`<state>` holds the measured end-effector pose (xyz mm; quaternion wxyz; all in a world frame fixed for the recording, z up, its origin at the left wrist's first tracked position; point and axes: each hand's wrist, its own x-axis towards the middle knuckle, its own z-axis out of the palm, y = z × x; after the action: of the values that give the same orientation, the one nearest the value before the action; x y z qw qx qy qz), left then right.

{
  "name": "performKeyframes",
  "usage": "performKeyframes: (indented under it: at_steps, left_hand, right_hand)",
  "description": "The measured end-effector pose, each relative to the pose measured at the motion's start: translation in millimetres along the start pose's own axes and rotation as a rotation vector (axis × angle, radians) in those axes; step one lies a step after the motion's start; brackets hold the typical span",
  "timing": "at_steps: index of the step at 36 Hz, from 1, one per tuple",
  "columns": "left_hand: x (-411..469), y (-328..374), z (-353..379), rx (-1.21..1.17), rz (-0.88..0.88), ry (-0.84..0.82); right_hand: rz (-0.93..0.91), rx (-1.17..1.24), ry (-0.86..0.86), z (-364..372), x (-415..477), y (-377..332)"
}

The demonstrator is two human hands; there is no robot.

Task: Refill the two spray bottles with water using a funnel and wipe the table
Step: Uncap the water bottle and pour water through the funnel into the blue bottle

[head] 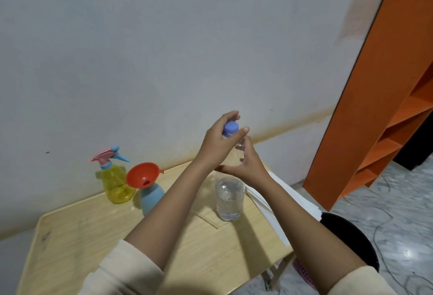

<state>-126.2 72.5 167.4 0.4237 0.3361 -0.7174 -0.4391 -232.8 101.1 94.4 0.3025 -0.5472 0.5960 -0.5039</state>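
Observation:
A clear water bottle [229,201] stands upright on the wooden table [77,236], partly filled. My left hand [216,141] pinches its blue cap [231,128] from above. My right hand [246,161] grips the bottle's neck and shoulder just below. To the left stands a yellow spray bottle [117,184] with its pink and blue trigger head on. Beside it is a blue spray bottle [151,197] with no head, and an orange funnel [143,175] sits in its mouth.
White paper sheets [276,210] lie on the table's right edge, overhanging it. A black bin [351,238] stands on the floor at the right. An orange shelf unit [379,116] rises at the far right. A grey wall backs the table.

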Motion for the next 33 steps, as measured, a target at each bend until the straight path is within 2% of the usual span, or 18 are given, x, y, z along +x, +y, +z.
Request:
performKeyframes:
  at_steps: [3, 6, 9, 14, 18, 25, 28, 33]
  left_hand:
    - [-2, 0, -8, -0.068, -0.001, -0.093]
    - [1, 0, -13, -0.046, 0.018, -0.06]
    - [4, 2, -9, -0.029, 0.037, 0.08]
    - [4, 7, -13, -0.214, 0.07, 0.38]
    - [-21, -32, -17, -0.193, 0.007, 0.484]
    - [-103, -158, -22, 0.207, -0.237, 0.367]
    - [-134, -193, -22, 0.24, -0.361, 0.328]
    - [-166, -224, -18, 0.287, -0.427, 0.303]
  right_hand:
    - [0.005, 0.01, 0.003, -2, -3, 1]
    - [0.002, 0.012, -0.008, -2, -4, 0]
    - [-0.005, -0.003, -0.005, -1, -3, -1]
    - [-0.023, -0.003, 0.032, 0, -4, 1]
    - [-0.041, 0.006, 0.059, 3, -6, 3]
    - [-0.075, 0.098, 0.105, 12, -15, 14]
    - [-0.045, 0.146, 0.092, 17, -20, 27]
    - [0.015, 0.09, 0.07, 22, -29, 55]
